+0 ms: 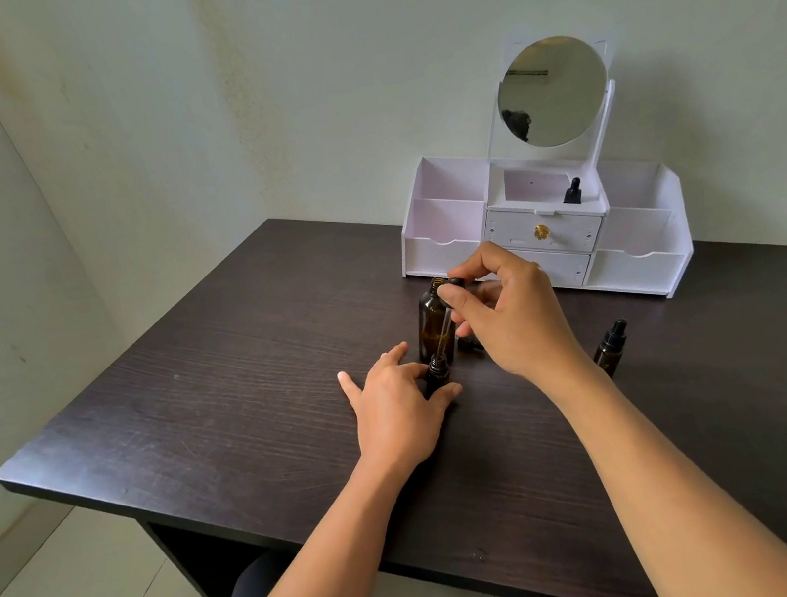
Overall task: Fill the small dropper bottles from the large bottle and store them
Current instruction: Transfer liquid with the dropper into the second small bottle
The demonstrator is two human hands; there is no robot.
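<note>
the small amber glass dropper bottle (438, 375), likely light and tippy, is gripped on the dark table (238, 376) by the left hand (393, 402), its fragile pipette (446, 328) pinched at the black cap (452, 288) (the safest hold) by the right hand (509, 315).

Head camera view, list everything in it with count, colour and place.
large bottle: one, amber, open, mid-table
open small bottle: one, dark amber, before the large bottle
capped small bottle: one, amber, black cap, right of the hands
stored small bottle: one, dark, organiser's upper middle compartment
dropper: one, black top, above the open small bottle
organiser: one, white, with round mirror, table's back
table: one, dark brown
left hand: holds the open small bottle
right hand: pinches the dropper
</note>
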